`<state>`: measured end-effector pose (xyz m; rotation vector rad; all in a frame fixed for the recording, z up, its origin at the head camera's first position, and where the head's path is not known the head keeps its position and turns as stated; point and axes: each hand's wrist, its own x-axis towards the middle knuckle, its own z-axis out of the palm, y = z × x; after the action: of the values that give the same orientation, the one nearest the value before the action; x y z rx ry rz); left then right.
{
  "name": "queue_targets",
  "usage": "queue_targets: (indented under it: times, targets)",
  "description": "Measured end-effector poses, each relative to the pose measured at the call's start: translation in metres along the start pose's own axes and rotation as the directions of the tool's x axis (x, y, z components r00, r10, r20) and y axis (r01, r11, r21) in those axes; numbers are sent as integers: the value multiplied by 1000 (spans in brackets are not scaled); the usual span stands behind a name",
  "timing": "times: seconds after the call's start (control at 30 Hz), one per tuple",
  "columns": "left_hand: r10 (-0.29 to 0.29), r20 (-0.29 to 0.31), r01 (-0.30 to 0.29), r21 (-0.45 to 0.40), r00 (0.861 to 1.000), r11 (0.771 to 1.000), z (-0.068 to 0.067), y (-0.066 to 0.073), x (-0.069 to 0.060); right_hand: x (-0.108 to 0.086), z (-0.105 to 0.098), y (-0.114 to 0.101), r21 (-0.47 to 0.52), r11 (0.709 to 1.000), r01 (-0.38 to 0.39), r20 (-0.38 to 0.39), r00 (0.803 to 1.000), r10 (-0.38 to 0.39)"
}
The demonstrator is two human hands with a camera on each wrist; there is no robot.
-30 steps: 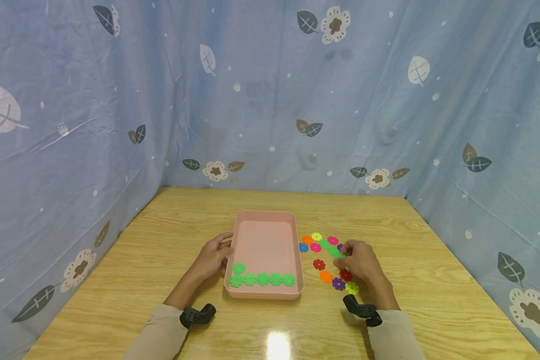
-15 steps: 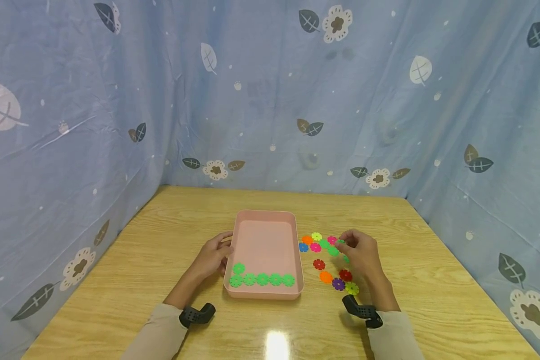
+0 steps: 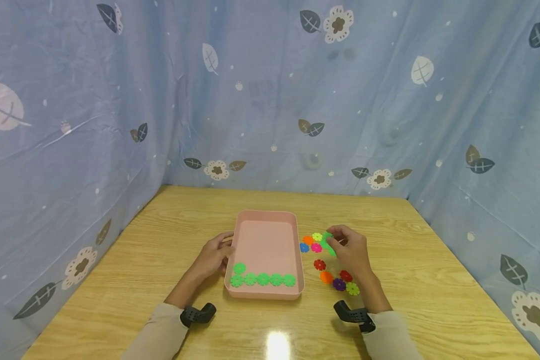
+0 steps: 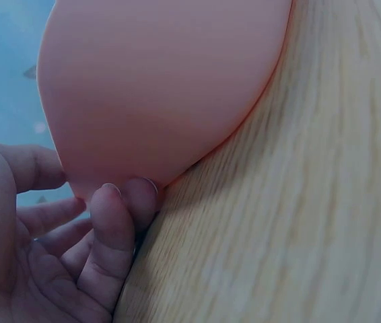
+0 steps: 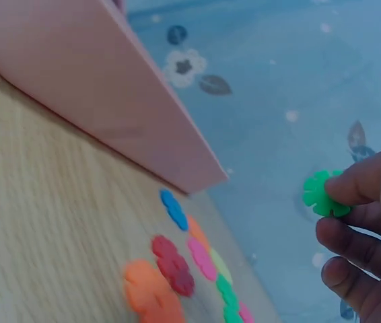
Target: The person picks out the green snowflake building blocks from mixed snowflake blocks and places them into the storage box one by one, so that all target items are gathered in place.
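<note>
Head view: From where I stand, a pink tray (image 3: 263, 235) rests on a wooden table (image 3: 184, 212), well inside the left and right edges. Along the tray's near edge lie 5 green discs (image 3: 263, 279) in a row; 1 more lies behind the leftmost, by the near-left corner. The left hand (image 3: 213, 257) grips the tray's left edge. Off the right edge, the right hand (image 3: 353, 250) pinches a held disc (image 3: 327, 234), green, over the loose discs (image 3: 319, 265), which are flower-shaped and of several colours. A blue curtain (image 3: 270, 100) hangs behind the table's far edge.

Left wrist view: The fingers are curled at the tray's rim, with 2 fingertips against the outer wall.

Right wrist view: The thumb and 1 finger close on the held disc; the lower fingers are bent. The held disc shows against the curtain, apart from the tray. The blue disc (image 5: 174, 209) lies nearest the tray's corner; red, pink and orange discs lie beside it.
</note>
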<state>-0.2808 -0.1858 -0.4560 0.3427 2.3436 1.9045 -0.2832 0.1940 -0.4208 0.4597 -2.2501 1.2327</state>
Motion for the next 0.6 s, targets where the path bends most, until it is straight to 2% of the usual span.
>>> queue_targets:
  times: [0.2,0.4,0.6]
  targets:
    - [6,6,-6,-3,1000,1000,-1,-2,1,3,14,-9,20,998,64,44,997,-65]
    - [-2,22,3,-44,1000,999,-1,-2,1,7,26,-18,26,996,82,128,988,-85]
    - [-3,13,3,-27,1000,1000,-2,-1,1,11,39,-31,33,995,97,194,976,-102]
